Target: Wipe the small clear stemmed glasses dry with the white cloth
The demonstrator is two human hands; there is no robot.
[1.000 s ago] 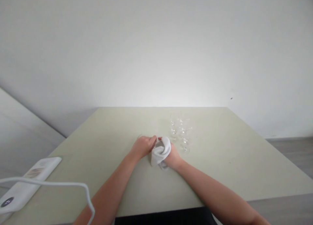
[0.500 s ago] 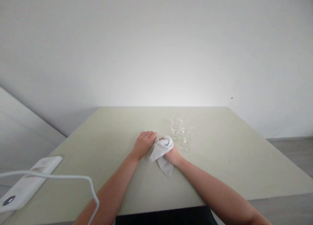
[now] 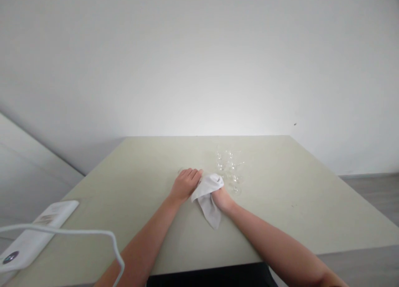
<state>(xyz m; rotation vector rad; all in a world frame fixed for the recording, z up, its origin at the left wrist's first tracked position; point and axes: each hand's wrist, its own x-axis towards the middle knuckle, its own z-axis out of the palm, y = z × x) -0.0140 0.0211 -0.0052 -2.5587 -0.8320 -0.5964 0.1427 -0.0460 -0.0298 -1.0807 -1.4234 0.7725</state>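
Note:
My left hand (image 3: 186, 184) is closed around a clear glass (image 3: 180, 170); only a sliver of it shows past the knuckles, and the rest is hidden. Close beside it, my right hand (image 3: 222, 197) grips a white cloth (image 3: 208, 195), bunched at the top, with its loose corners hanging down toward me. The cloth covers most of the right fingers and lies against the left fingertips. Just beyond the right hand stand several clear glasses (image 3: 229, 166) in a cluster; their outlines are faint, so I cannot tell their exact shape.
Everything is on a pale green table (image 3: 280, 195) with a white wall (image 3: 199, 70) behind it. At the left edge lies a long white device (image 3: 40, 233) with a dark round spot. A white cable (image 3: 77, 232) loops across the lower left, in front of my left forearm.
The right hand and cloth have shifted slightly to the right, and the cloth's twisted top has turned and flattened. My left hand has moved a little to the right. The cluster of glasses stays put.

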